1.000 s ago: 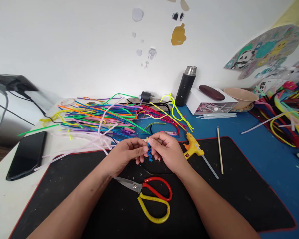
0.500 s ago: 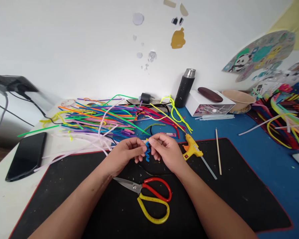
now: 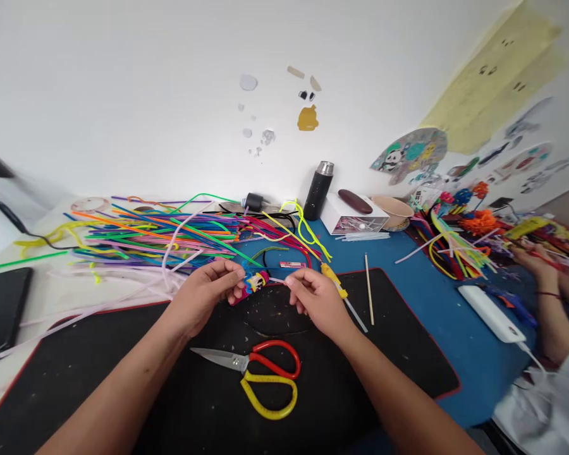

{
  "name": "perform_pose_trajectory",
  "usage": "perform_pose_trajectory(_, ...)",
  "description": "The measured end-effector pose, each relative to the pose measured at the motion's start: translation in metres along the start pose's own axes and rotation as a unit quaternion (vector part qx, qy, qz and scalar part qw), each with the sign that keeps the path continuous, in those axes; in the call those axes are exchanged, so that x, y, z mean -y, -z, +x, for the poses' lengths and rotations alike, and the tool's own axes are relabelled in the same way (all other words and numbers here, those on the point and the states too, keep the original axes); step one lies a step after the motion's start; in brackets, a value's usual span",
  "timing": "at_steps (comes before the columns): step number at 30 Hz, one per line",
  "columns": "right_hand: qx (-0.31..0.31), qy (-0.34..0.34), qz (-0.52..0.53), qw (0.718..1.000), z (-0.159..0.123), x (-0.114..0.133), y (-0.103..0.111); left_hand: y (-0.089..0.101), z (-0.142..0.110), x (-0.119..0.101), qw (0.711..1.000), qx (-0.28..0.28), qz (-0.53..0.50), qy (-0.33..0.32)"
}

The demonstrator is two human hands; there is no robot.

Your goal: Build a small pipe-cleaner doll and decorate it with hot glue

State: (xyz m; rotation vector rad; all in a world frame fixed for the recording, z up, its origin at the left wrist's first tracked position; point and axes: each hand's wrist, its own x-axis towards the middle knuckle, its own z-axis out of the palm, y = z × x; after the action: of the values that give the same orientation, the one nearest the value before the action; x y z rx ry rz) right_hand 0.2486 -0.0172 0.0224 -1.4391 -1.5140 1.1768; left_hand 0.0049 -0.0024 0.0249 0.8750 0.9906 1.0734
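The left hand (image 3: pixel 218 285), fingertips closed, is now holding a colourful piece (image 3: pixel 257 282) over the mat (image 3: pixel 332 392); the right hand (image 3: pixel 317 300) is pinching a pale stem (image 3: pixel 278 280) beside it. Both are no longer fingering just the blue coil. Scissors (image 3: pixel 239 362) are lying nearer.

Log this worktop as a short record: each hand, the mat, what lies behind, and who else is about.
Left hand: pinches a small blue, pink and yellow figure
Right hand: pinches a pale stem beside the figure
On mat: scissors, blades pointing left
Beyond right hand: yellow glue gun, partly hidden
Back: pipe cleaners, flask, white box, bowl
Far right: another person's hands
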Motion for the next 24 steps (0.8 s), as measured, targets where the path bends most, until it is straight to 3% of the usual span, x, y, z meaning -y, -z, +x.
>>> perform_pose_trajectory(6,-0.056,-0.077,-0.135,0.986,-0.036,-0.031,0.054,-0.001,0.000,-0.002,1.000,-0.005,0.009,-0.008)
perform_pose_trajectory(9,-0.074,-0.094,-0.197,0.973,-0.046,-0.038,0.068,-0.002,-0.001,-0.003,1.000,-0.001,0.014,-0.010)
perform_pose_trajectory(12,-0.094,-0.098,-0.267,0.954,-0.043,-0.037,0.068,-0.001,-0.001,-0.004,1.000,0.002,0.019,-0.017)
perform_pose_trajectory(20,-0.142,-0.125,-0.430,0.883,-0.020,-0.032,0.036,0.002,-0.001,-0.005,0.999,0.008,0.030,-0.035)
perform_pose_trajectory(24,-0.140,-0.133,-0.447,0.873,-0.019,-0.030,0.034,0.002,-0.002,-0.004,0.998,0.027,0.043,-0.046)
